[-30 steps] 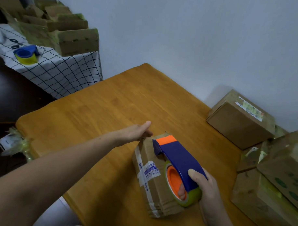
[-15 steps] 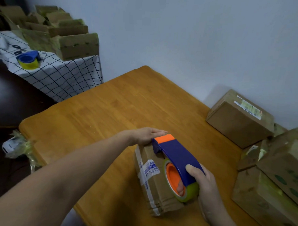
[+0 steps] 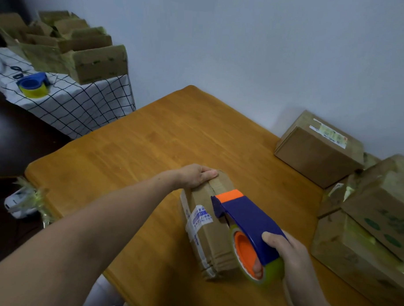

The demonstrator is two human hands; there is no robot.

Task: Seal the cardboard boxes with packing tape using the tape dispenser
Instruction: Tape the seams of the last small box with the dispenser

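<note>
A small brown cardboard box (image 3: 212,242) with a white label lies on the wooden table (image 3: 150,155), its top seam facing up. My left hand (image 3: 196,175) rests on the box's far end, fingers laid over the top edge. My right hand (image 3: 291,259) grips a blue tape dispenser (image 3: 246,219) with an orange front blade cover and an orange-cored roll of yellowish tape. The dispenser sits above the box's top, its orange tip over the seam near the middle.
Several taped cardboard boxes (image 3: 363,229) are stacked at the table's right edge, one plain box (image 3: 318,147) by the wall. A side table with a checked cloth (image 3: 76,102) holds open boxes (image 3: 85,55) and a second blue tape dispenser (image 3: 34,85).
My left hand came down from hovering onto the box's far end. The dispenser drew back toward me along the box top, uncovering the far part of the seam.
</note>
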